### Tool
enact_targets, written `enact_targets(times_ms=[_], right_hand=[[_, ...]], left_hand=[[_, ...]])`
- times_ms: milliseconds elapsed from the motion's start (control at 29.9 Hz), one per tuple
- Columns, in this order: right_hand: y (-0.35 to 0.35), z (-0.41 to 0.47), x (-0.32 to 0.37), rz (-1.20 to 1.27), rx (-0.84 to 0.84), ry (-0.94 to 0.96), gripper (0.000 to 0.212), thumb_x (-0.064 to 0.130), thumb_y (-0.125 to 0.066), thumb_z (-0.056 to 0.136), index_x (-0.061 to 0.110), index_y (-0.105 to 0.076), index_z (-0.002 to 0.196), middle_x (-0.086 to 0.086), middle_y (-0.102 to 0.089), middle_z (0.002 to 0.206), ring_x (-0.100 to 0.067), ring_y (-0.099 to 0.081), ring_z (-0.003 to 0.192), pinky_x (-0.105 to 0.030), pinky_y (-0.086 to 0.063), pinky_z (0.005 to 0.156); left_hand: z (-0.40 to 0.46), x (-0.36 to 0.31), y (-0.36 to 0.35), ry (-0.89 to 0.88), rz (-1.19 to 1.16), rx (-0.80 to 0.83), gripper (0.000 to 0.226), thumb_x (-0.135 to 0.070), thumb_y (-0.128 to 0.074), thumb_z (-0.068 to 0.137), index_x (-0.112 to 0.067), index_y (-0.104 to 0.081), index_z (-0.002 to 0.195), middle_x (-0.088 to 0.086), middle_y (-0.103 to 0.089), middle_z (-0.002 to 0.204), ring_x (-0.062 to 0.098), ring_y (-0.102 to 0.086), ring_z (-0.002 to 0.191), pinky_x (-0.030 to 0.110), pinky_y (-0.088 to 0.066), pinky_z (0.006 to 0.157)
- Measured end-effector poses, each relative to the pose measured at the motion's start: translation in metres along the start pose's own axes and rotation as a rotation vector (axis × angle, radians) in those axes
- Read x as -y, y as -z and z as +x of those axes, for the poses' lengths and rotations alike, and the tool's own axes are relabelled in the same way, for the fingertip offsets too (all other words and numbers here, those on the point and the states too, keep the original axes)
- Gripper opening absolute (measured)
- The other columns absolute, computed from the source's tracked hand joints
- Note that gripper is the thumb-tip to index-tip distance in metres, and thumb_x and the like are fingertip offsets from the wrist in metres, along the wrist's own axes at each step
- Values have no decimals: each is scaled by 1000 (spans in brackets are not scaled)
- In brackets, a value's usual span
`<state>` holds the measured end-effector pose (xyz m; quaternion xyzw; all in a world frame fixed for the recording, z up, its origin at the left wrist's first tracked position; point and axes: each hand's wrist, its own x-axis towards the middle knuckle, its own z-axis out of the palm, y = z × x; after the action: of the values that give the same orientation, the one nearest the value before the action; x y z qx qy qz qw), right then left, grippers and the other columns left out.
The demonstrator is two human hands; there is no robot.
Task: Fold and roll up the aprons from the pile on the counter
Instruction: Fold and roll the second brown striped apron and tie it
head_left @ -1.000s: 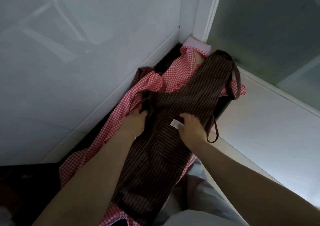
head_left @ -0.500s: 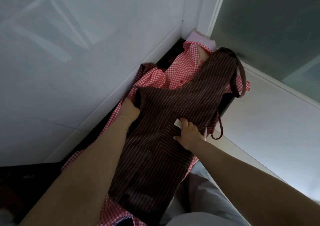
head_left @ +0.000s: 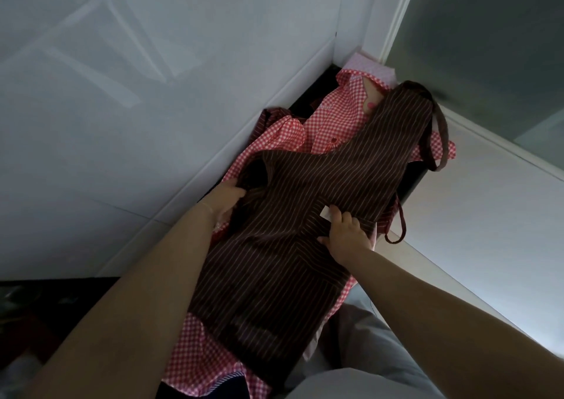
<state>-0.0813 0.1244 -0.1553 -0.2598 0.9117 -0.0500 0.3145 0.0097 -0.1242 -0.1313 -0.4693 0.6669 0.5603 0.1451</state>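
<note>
Now | both hands (left hand point(head_left: 227, 198), right hand point(head_left: 346, 233)) on striped apron point(head_left: 274, 246)

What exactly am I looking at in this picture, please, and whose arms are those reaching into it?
There is no machine here. The picture comes from a camera worn on a person's head, looking forward and down, so the two bare arms are that person's own. On a narrow counter in a corner of white walls lies a pile of aprons. On top is a brown striped apron, spread lengthwise, its strap hanging over the far edge. Under it lies a red checked apron. The left hand grips the brown apron's left edge. The right hand rests on the cloth beside a small white label; whether it pinches the fabric cannot be told.
</note>
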Motion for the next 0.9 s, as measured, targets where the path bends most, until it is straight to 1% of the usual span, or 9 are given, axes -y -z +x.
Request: enact_targets(times_ms=[100, 167, 301, 368, 469, 603, 703, 804, 904], right_hand=[[3, -4, 3, -9, -6, -11, 80, 46, -54, 92, 18, -7, 151, -9, -32, 146, -25, -32, 136, -49, -25, 112], [4, -4, 3, -4, -9, -20, 79, 45, -54, 92, 19, -8, 151, -8, -32, 146, -25, -32, 136, -49, -24, 112], [2, -3, 3, 11, -15, -8, 80, 45, -55, 92, 18, -8, 150, -11, -33, 145, -27, -33, 135, -49, -28, 110], [1, -2, 2, 27, -11, -3, 80, 44, -56, 91, 17, -9, 150, -12, -33, 145, -29, -33, 134, -48, -31, 108], [2, -4, 3, 56, -7, -26, 80, 43, -58, 91, 18, -10, 150, -11, -33, 145, -28, -33, 135, -49, -29, 109], [3, -6, 6, 66, -14, -44, 79, 41, -59, 91, 19, -12, 150, -12, -33, 145, -29, -32, 135, -50, -27, 110], [3, -4, 7, 93, -5, -40, 80, 40, -61, 90, 18, -13, 149, -14, -33, 144, -31, -33, 134, -50, -29, 109], [0, -3, 5, 148, -5, -35, 81, 38, -65, 87, 17, -16, 147, -16, -36, 142, -33, -36, 131, -48, -35, 105], [-5, -9, 3, 124, -52, -28, 78, 39, -64, 87, 18, -18, 147, -15, -38, 139, -33, -37, 130, -47, -36, 104]], left_hand=[[-7, 11, 4, -250, 448, -189, 44, -13, -51, 96, -11, -43, 139, 13, -56, 129, 25, -56, 108, 26, -44, 91], [-9, 27, 12, -271, 580, -198, 48, -19, -58, 92, -12, -43, 138, 13, -56, 130, 28, -55, 111, 30, -42, 90], [-26, 53, 22, -195, 195, -180, 33, -42, -62, 89, -13, -52, 102, 19, -60, 116, 13, -57, 86, 21, -41, 67], [-45, 53, 21, -117, 29, -89, 42, -54, -50, 91, -21, -50, 118, 6, -54, 125, 6, -53, 94, 22, -42, 77], [-61, 54, 25, 1, 98, 189, 74, -57, -62, 82, -29, -34, 144, -8, -45, 133, 12, -48, 119, 34, -37, 107], [-70, 45, 42, 35, 181, 398, 75, -49, -81, 65, -31, -50, 131, -10, -60, 124, 7, -58, 110, 25, -43, 98], [-72, 50, 46, 63, 20, 348, 53, -33, -77, 76, -24, -56, 124, -7, -65, 112, 11, -63, 102, 22, -49, 85], [-69, 74, 42, 62, 151, 216, 78, -48, -71, 78, -23, -40, 144, 2, -53, 135, 17, -56, 115, 32, -43, 104], [-73, 93, 36, 28, 229, 95, 80, -56, -66, 81, -22, -36, 147, 0, -45, 142, 17, -49, 122, 31, -36, 109]])
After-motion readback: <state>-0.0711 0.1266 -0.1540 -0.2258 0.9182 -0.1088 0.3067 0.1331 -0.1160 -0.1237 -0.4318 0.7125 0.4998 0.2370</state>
